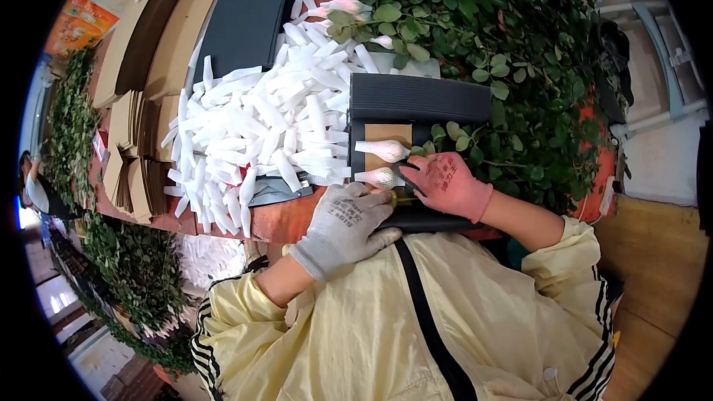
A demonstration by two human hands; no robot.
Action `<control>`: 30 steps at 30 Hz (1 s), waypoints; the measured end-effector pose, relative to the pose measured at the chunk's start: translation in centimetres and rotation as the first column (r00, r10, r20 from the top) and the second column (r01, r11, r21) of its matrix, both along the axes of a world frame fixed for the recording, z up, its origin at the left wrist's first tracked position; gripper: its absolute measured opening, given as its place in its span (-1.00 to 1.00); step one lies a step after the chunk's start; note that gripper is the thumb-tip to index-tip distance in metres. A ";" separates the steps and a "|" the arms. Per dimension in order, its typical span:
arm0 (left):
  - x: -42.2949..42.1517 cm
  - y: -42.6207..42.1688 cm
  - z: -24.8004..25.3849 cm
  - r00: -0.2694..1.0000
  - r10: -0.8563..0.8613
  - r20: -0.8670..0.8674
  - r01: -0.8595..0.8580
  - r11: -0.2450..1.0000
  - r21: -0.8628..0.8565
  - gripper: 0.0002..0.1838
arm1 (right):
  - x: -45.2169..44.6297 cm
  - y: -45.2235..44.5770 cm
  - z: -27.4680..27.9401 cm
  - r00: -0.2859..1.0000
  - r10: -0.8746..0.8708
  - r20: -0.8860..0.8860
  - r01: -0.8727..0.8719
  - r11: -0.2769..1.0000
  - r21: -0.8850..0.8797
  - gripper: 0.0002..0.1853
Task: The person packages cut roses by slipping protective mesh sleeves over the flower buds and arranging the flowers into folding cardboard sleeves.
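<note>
My left hand (345, 224), in a grey glove, lies palm down at the near edge of the black board, its thumb apart from the fingers. Its fingertips are beside a rose (379, 177) whose pale bud wears a white net sleeve. With dark-tipped fingers closed just behind that bud, my right hand (450, 184) wears a pink glove; the stem is mostly hidden beneath it. Above it lies a second sleeved rose (383, 150), on a piece of brown cardboard (388, 132) set on the black board.
White foam sleeves (252, 115) are heaped to the left. Leafy rose stems (520, 44) crowd the right side. A black ridged block (420, 98) stands behind the board. Folded cardboard (132, 148) is stacked farther left. Another person (33, 186) appears at the far left edge.
</note>
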State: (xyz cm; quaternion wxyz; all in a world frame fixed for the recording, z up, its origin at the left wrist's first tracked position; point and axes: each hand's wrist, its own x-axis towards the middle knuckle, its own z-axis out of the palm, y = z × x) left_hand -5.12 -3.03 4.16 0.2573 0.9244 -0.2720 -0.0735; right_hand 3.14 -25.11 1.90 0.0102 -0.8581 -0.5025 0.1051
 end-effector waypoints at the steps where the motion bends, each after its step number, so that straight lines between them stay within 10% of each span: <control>1: 0.2 0.3 -0.3 1.000 -0.009 0.030 0.012 0.996 -0.088 -0.55 | -0.1 0.2 0.1 1.000 -0.007 -0.003 0.007 1.000 -0.001 -0.48; 6: 3.3 2.5 -0.6 0.984 0.178 -0.029 -0.180 0.979 -0.091 -0.69 | -0.4 -0.2 -1.1 0.998 -0.059 -0.020 0.061 0.995 0.075 -0.48; 12: 4.9 3.8 -3.8 0.986 -0.091 0.136 0.073 0.989 0.130 -0.85 | -0.2 -0.2 -3.0 0.985 -0.062 0.162 -0.007 0.918 0.398 -0.65; 21: 4.1 7.6 -4.0 0.963 -0.121 0.241 0.116 0.993 0.034 -0.85 | -0.2 -0.5 -2.0 0.995 -0.099 -0.033 0.102 0.991 0.086 -0.45; 24: 3.8 11.8 -3.8 0.991 0.135 -0.013 -0.129 0.968 0.216 -0.79 | -0.1 -0.3 -1.7 0.996 -0.080 -0.037 0.086 0.977 0.196 -0.64; 27: 2.9 11.0 -0.3 0.938 0.312 0.148 -0.343 0.895 0.285 -0.73 | -0.1 -0.2 -1.7 0.999 -0.038 0.023 0.033 0.980 0.197 -0.72; 30: 2.5 6.4 1.6 0.990 0.121 0.072 -0.111 0.986 -0.124 -0.73 | -0.1 0.1 -1.4 0.999 -0.033 0.010 0.032 0.991 0.133 -0.75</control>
